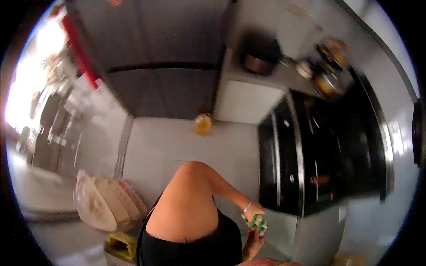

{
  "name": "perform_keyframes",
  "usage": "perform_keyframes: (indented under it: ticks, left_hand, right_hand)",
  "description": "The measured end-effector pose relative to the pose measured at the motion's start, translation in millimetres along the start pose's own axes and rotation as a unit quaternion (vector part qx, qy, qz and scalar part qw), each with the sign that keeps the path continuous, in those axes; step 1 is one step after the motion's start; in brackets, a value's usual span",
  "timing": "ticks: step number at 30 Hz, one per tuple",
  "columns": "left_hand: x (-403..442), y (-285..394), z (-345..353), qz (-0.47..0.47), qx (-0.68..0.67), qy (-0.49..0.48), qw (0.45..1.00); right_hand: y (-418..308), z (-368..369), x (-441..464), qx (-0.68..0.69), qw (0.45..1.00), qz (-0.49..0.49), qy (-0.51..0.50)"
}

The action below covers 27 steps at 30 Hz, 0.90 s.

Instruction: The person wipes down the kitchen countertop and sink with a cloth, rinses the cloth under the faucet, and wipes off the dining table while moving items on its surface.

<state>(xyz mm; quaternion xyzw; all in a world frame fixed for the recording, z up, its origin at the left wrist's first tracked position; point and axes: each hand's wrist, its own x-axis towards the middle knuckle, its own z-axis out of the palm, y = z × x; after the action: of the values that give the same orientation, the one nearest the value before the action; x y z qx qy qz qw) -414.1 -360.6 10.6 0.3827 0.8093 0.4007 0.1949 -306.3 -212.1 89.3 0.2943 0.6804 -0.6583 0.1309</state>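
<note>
My left arm is bent, with its elbow pointing forward and its forearm reaching toward the right. My left hand (253, 210), a bracelet at its wrist, closes on a small green-and-white patterned item (258, 222); blur hides what kind of thing it is. Just below, the fingers of my right hand (253, 244) are pressed against the same item from the other side. Both hands are beside my right hip, close to the black-fronted appliance (290, 177).
A jar with yellow-orange contents (203, 124) stands on the pale floor (164, 142) by the dark cabinet doors (164, 93). A dark pot (258, 62) sits on the counter. Cream patterned items (100, 201) hang at left, above a bin with a yellow-green liner (123, 245).
</note>
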Motion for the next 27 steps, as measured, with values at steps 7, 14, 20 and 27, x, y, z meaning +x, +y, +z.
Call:
perform_keyframes:
  ticks: [7, 14, 20, 27]
  left_hand:
    - [-131, -102, -66, -0.209, -0.247, 0.399, 0.858]
    - [-192, -67, -44, -0.294, -0.218, 0.603, 0.709]
    - [-161, -12, -66, -0.275, -0.370, 0.526, 0.715]
    - [-158, -23, -50, -0.310, -0.300, 0.618, 0.658]
  right_hand:
    - [-30, 95, 97, -0.147, 0.932, -0.048, -0.329]
    - [-45, 195, 210, -0.410, 0.697, -0.285, -0.515]
    - [-27, 236, 203, -0.412, 0.533, -0.412, -0.613]
    - [-11, 244, 204, -0.382, 0.560, -0.322, -0.662]
